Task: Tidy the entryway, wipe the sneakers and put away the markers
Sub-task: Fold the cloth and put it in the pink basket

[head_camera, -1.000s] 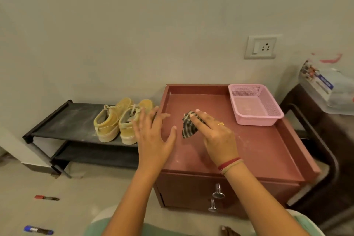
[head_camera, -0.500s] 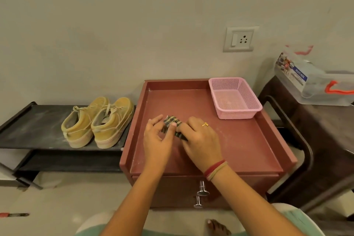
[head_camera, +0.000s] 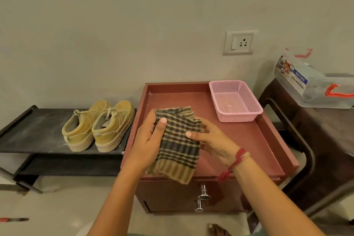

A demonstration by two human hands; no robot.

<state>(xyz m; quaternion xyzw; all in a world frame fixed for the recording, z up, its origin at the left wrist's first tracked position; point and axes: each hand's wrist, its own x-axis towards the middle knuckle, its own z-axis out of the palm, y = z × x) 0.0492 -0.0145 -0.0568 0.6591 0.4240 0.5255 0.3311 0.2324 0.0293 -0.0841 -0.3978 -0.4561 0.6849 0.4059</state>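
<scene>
Over cabinet (head_camera: 249, 140), left hand (head_camera: 148, 140), right hand (head_camera: 212, 140) gripping cloth (head_camera: 178, 147)

Bare desk (head_camera: 239, 140) surface lies lower right of centre; the pink basket (head_camera: 235, 101) blocks its upper right corner, raised rims bound its sides.

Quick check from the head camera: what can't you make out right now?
Head view:
- the marker on the floor: cut off by the left edge, blurred
- fingers of the left hand and right hand: hidden behind the cloth they hold
- the clear box: cut by the right edge; label too small
</scene>
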